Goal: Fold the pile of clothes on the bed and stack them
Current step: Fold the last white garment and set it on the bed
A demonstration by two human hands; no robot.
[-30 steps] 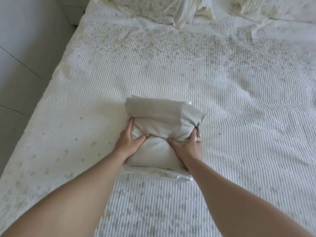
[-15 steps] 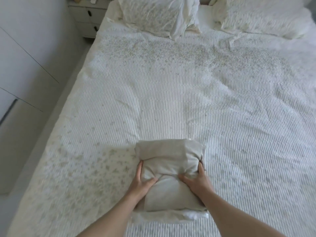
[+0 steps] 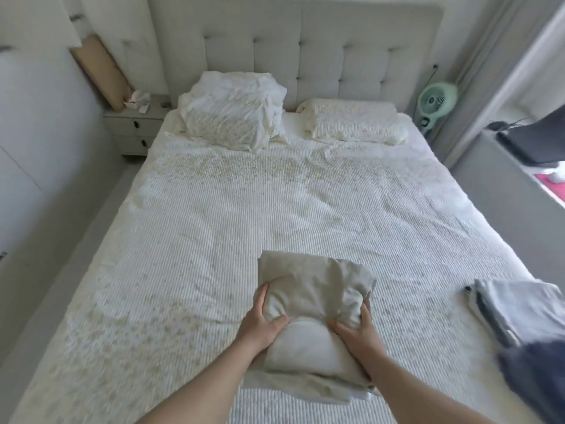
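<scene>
Here, with left hand (image 3: 260, 324) and right hand (image 3: 357, 328) each pinching the folded cloth (image 3: 315, 289), lift evenly toward the stack (image 3: 513, 307) at 3 o'clock.

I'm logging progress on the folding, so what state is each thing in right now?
Beige garment: folded, gripped at both sides.
Left hand: closed on the beige garment.
Right hand: closed on the beige garment.
Grey clothes: folded, lying at the bed's right edge.
Pillows: rumpled, against the headboard.
Bedside drawers: shut.
</scene>
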